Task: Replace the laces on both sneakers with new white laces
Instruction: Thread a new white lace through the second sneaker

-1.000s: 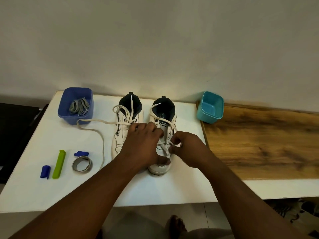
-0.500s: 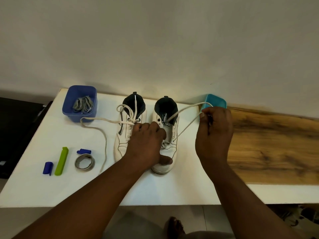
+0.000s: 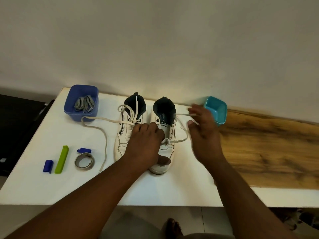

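White table (image 3: 51, 187): lace (image 3: 181, 140) pinched in right hand (image 3: 203, 131).

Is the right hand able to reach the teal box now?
Probably yes: the right hand is beside the teal box with nothing between, but its fingers pinch the lace.

A white table (image 3: 155, 188) is seen, joined on the right by a wooden top (image 3: 267, 152). Two sneakers (image 3: 131, 133) are stood under the fingers of the left hand (image 3: 145, 144). Left of those fingers are placed a blue tub (image 3: 81, 114), a tape roll (image 3: 84, 160), a green clip (image 3: 61, 159) and blue caps (image 3: 47, 166). A teal tub (image 3: 218, 112) is set just beyond the right hand (image 3: 203, 131).
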A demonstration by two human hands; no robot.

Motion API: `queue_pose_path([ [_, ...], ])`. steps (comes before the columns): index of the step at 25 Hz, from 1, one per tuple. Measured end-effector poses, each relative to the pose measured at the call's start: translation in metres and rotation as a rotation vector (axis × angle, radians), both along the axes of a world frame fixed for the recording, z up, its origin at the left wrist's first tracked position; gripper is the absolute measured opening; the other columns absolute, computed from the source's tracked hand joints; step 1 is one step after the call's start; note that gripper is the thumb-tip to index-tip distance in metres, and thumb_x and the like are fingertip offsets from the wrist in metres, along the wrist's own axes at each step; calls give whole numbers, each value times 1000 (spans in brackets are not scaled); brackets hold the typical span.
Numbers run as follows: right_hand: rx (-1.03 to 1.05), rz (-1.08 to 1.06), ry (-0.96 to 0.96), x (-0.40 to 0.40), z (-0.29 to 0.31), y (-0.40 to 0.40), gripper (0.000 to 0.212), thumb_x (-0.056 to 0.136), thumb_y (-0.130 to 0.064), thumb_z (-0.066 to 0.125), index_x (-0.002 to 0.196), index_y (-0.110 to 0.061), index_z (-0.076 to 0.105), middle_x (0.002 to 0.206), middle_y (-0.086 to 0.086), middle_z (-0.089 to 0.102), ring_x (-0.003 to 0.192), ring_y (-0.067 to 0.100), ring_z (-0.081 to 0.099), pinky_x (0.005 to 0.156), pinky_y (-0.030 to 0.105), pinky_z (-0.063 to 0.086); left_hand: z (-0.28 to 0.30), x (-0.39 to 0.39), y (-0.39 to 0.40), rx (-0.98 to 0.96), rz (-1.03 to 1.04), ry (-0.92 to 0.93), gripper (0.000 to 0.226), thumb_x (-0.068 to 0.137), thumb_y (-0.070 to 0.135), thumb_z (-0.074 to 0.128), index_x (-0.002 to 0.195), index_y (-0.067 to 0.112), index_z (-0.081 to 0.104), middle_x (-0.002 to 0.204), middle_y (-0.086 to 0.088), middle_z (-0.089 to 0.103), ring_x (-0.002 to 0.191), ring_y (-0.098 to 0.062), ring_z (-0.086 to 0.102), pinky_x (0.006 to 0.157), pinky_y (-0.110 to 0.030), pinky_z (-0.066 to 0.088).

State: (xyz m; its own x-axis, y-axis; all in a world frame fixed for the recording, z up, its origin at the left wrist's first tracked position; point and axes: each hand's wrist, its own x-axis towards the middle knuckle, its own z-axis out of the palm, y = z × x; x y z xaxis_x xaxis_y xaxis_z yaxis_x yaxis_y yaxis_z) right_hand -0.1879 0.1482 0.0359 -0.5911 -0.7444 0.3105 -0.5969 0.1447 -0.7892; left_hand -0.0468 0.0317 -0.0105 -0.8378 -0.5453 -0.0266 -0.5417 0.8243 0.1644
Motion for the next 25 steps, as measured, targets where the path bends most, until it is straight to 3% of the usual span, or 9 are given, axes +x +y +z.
queue_pose_path([
  [1, 137, 104, 111, 6, -4, -2, 49, 100, -7, 62, 142, -30, 53, 147, -8, 49, 121, 5, 58, 93, 21, 54, 1, 1, -1, 14, 1, 7, 78, 62, 84, 63, 117, 30, 57, 116, 4, 49, 112, -22, 48, 104, -40, 31],
  [3, 383, 18, 301, 8, -14, -3, 50, 95, -24, 71, 141, -34, 52, 141, -8, 48, 105, 8, 62, 81, 25, 53, 2, 1, -1, 27, 6, 20, 74, 63, 82, 65, 117, 31, 57, 117, 4, 49, 112, -22, 49, 103, -39, 30],
  [5, 639, -125, 249, 8, -23, -1, 40, 89, -50, 75, 120, -29, 61, 116, -4, 57, 92, 14, 60, 71, 29, 48, 2, 0, -1, 18, 7, 25, 73, 64, 81, 66, 117, 32, 57, 117, 4, 49, 112, -21, 49, 102, -38, 29],
  [7, 805, -116, 56, 9, -35, -1, 40, 86, -63, 71, 104, -28, 63, 96, -8, 64, 85, 13, 60, 66, 31, 46, 0, -1, -2, 1, 5, 23, 73, 66, 80, 66, 120, 32, 57, 119, 4, 48, 113, -21, 48, 102, -39, 30],
  [11, 689, -95, -145, 0, -38, -4, 30, 91, -46, 74, 82, -21, 61, 71, -5, 58, 70, 17, 55, 59, 29, 37, 0, -1, -1, -6, 14, 23, 73, 65, 82, 64, 118, 32, 56, 116, 5, 48, 111, -20, 48, 102, -39, 31],
  [15, 563, -132, -288, -9, -15, 3, 23, 92, -34, 76, 79, -16, 71, 75, 7, 69, 69, 18, 61, 65, 36, 50, 1, -2, 1, -34, 20, 9, 74, 65, 82, 64, 120, 32, 56, 117, 4, 49, 112, -21, 48, 104, -39, 31],
  [20, 455, -322, -149, -36, 18, 25, 14, 97, -34, 70, 93, -20, 68, 85, 2, 67, 81, 18, 64, 68, 33, 51, -2, -3, 3, -62, 33, -6, 77, 66, 82, 65, 121, 29, 57, 119, 3, 49, 113, -22, 47, 106, -39, 29],
  [25, 287, -157, -206, -6, 0, 8, 10, 98, -35, 68, 93, -26, 71, 88, -7, 70, 80, 14, 67, 70, 31, 54, 8, -1, 2, 10, 33, 26, 80, 73, 73, 69, 134, 29, 43, 120, 2, 52, 111, -24, 55, 102, -42, 36],
])
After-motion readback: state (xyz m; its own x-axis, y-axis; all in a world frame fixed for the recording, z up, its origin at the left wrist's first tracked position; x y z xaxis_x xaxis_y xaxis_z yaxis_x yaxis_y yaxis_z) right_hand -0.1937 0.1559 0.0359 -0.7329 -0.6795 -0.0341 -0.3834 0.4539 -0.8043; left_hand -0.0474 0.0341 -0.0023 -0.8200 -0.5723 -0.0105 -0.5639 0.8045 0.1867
